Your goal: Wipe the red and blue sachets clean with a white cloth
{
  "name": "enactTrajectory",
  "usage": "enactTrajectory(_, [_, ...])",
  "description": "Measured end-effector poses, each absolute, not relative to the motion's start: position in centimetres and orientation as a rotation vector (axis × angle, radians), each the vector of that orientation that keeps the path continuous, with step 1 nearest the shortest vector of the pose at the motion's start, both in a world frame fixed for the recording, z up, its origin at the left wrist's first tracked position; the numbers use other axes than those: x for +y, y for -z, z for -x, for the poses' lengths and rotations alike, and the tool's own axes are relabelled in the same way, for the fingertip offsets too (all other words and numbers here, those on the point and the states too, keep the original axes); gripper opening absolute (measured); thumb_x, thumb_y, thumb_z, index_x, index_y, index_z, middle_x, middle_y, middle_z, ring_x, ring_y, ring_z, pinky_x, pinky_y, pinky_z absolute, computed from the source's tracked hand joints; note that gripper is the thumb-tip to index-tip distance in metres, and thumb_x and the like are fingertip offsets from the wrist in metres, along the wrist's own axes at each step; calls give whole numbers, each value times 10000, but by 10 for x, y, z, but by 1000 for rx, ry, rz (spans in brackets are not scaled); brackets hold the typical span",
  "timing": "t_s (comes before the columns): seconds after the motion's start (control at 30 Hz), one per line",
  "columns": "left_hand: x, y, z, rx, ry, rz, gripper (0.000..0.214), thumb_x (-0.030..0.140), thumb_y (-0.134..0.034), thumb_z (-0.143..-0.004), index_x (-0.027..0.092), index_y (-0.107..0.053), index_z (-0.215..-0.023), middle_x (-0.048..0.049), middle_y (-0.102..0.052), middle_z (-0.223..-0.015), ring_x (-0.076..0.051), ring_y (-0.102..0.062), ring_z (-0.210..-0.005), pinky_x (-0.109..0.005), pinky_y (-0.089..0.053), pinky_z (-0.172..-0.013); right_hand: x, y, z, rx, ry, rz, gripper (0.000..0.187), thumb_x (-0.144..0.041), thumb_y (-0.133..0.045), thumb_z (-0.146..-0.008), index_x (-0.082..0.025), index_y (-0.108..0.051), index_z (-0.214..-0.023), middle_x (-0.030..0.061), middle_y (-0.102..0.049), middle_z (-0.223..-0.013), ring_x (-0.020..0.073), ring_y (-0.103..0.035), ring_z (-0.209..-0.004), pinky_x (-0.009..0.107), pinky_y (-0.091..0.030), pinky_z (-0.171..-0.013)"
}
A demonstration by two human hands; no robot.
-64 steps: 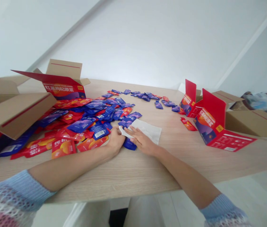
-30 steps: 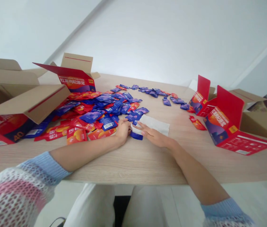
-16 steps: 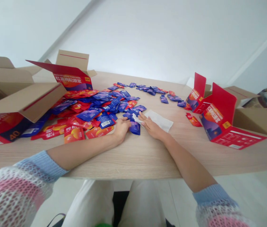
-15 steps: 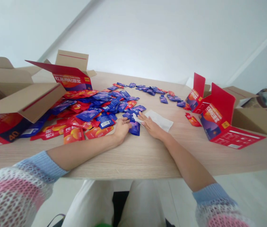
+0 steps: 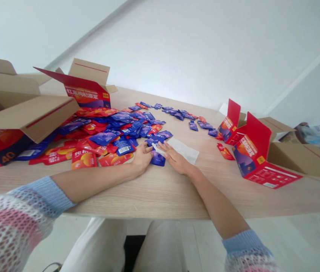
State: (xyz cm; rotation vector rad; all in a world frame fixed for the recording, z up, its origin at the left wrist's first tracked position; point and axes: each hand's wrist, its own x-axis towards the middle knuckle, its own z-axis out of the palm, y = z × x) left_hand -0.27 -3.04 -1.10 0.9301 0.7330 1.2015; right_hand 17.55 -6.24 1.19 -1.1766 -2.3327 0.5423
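My left hand [image 5: 143, 158] is closed with curled fingers at the left edge of a blue-purple sachet [image 5: 157, 158], which lies flat on the table. From the right, my right hand [image 5: 175, 156] lies with fingers stretched out over a white wipe [image 5: 186, 150]. One part of the wipe shows beneath its fingertips at the sachet's upper end; the rest spreads out behind the hand. Part of the sachet is hidden under the fingers. Just beyond my left hand begins a large heap of red and blue sachets [image 5: 105, 136].
Open red cartons stand left: a near one [image 5: 3, 149] and a far one [image 5: 87, 94]. Two more open cartons, a near one [image 5: 270, 173] and a far one [image 5: 228, 126], are on the right. Scattered sachets [image 5: 178, 113] curve across the back, and a red sachet [image 5: 224, 152] lies alone.
My right hand has slid slightly left, and its fingertips now reach farther over the blue-purple sachet. My left hand stays at the sachet's edge. The whole view has tilted a little.
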Motion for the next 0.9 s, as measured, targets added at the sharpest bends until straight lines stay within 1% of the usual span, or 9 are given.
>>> enactTrajectory(0.07, [-31, 10, 3, 706, -1217, -902, 785, -48, -584, -600, 126, -363, -1333, -117, -700, -1032, -176, -680, -836, -245, -518, -686, -65, -14, -176, -2336, -532, 1177, 544, -524, -171, -975, -316, -254, -1470, -40, -183, -1548, 186, -24, -1436, 472, -65, -1167])
enactTrajectory(0.23, [-24, 15, 5, 728, -1192, -883, 841, -61, -581, -588, 105, -323, -1371, -82, -724, -904, -170, -683, -754, -255, -524, -686, -71, -16, -171, -2420, -608, 1074, 532, -500, -174, -982, -314, -235, -1477, -47, -140, -1555, 178, 58, -1431, 457, -29, -1170])
enactTrajectory(0.33, [-23, 15, 4, 761, -1163, -872, 846, -75, -584, -589, 90, -314, -1374, -91, -722, -894, -161, -680, -705, -235, -515, -639, -62, -13, -176, -2362, -575, 1105, 555, -519, -173, -976, -297, -221, -1483, -32, -125, -1560, 184, 55, -1431, 459, -38, -1169])
enactTrajectory(0.47, [-26, 14, 4, 748, -1180, -864, 802, -76, -598, -603, 106, -356, -1346, -89, -717, -879, -154, -675, -680, -240, -515, -630, -57, -10, -185, -2320, -478, 1157, 577, -522, -179, -974, -266, -200, -1491, -5, -111, -1563, 208, 38, -1434, 483, -40, -1164])
enactTrajectory(0.57, [-27, 13, 5, 713, -1223, -835, 768, -73, -610, -597, 122, -388, -1306, -72, -713, -855, -158, -675, -691, -246, -517, -630, -64, -11, -180, -2401, -458, 1089, 553, -501, -171, -981, -282, -211, -1487, -20, -141, -1558, 204, 52, -1433, 475, -45, -1167])
enactTrajectory(0.67, [-23, 10, 6, 675, -1199, -788, 678, -60, -618, -606, 119, -438, -1234, -60, -703, -834, -155, -669, -684, -244, -513, -621, -66, -11, -172, -2447, -447, 1048, 549, -499, -148, -983, -292, -199, -1489, -36, -148, -1558, 189, 61, -1432, 449, -51, -1171])
enactTrajectory(0.73, [-22, 7, 6, 649, -1143, -761, 614, -55, -632, -615, 116, -471, -1182, -54, -692, -827, -142, -661, -676, -243, -512, -634, -61, -10, -174, -2401, -380, 1102, 563, -506, -135, -981, -278, -194, -1492, -31, -139, -1560, 185, 52, -1433, 437, -66, -1170])
enactTrajectory(0.8, [-22, 4, 5, 634, -1086, -754, 603, -66, -644, -610, 114, -476, -1161, -52, -683, -830, -135, -656, -675, -251, -514, -652, -53, -6, -185, -2334, -282, 1220, 576, -503, -131, -982, -249, -198, -1494, -14, -145, -1561, 189, 36, -1435, 437, -84, -1167])
enactTrajectory(0.9, [-26, 4, 3, 688, -1065, -777, 601, -91, -641, -596, 104, -474, -1139, -37, -669, -788, -131, -641, -637, -263, -511, -638, -43, 2, -208, -2273, -162, 1474, 575, -482, -145, -985, -219, -236, -1488, 4, -185, -1552, 216, 27, -1436, 474, -106, -1158])
